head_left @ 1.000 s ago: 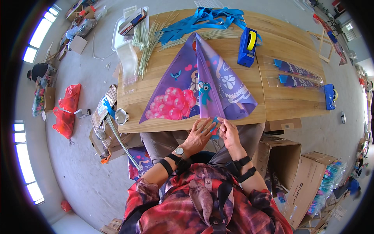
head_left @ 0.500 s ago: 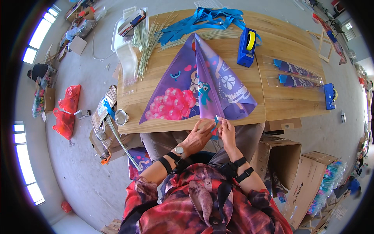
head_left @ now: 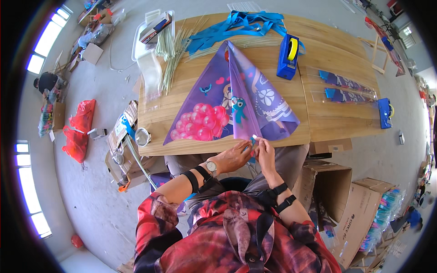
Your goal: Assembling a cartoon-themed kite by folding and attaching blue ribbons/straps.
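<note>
A purple triangular kite (head_left: 191,109), printed with pink balloons and a blue bird, lies on the wooden table with its point away from me. A fold runs down its middle. At the table's near edge, my left hand (head_left: 234,158) has its fingers closed on a short blue ribbon (head_left: 252,141) by the kite's lower edge. Close beside it, my right hand (head_left: 265,154) pinches the same spot with thumb and finger. A small whitish end pokes up between the fingertips; what it is I cannot make out.
Blue ribbon (head_left: 236,25) and thin pale sticks (head_left: 170,61) lie at the back. A blue tape dispenser (head_left: 287,57) stands right of the kite, another (head_left: 386,113) at the right end. Packed kites (head_left: 348,88) lie between. A metal cup (head_left: 142,136) sits at the left edge; cardboard boxes (head_left: 325,186) stand below right.
My left forearm has swung outward to the left and its wrist has turned. Both hands stay together at the ribbon; the kite has barely moved.
</note>
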A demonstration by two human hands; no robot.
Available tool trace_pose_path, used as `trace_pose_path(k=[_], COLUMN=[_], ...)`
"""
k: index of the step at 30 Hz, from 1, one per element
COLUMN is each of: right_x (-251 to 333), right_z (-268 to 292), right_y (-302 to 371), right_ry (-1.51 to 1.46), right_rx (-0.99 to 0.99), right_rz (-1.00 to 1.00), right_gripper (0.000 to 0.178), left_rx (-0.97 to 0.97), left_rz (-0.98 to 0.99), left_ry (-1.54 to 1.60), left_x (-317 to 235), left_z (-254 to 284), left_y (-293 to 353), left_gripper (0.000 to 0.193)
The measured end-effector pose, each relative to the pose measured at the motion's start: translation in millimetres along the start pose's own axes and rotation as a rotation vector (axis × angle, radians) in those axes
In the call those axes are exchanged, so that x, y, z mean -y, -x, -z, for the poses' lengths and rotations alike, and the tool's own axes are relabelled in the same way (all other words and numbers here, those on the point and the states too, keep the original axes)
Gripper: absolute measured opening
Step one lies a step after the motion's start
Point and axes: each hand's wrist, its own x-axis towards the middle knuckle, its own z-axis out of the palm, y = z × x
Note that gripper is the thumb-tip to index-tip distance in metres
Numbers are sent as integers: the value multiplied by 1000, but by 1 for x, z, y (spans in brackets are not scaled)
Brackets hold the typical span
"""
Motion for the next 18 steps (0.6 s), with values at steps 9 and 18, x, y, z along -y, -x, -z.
trace_pose_path(k=[9, 18], right_x=[25, 23], right_z=[6, 2], right_y=[-6, -32], right_ry=[861, 1100], right_rx=[-242, -326], right_rz=[571, 652], right_gripper=[33, 38], left_rx=[-19, -32], left_rz=[-1, 48], left_ry=[-8, 79], left_x=[1, -2], left_z=[-6, -12], left_y=[5, 5], left_gripper=[33, 26])
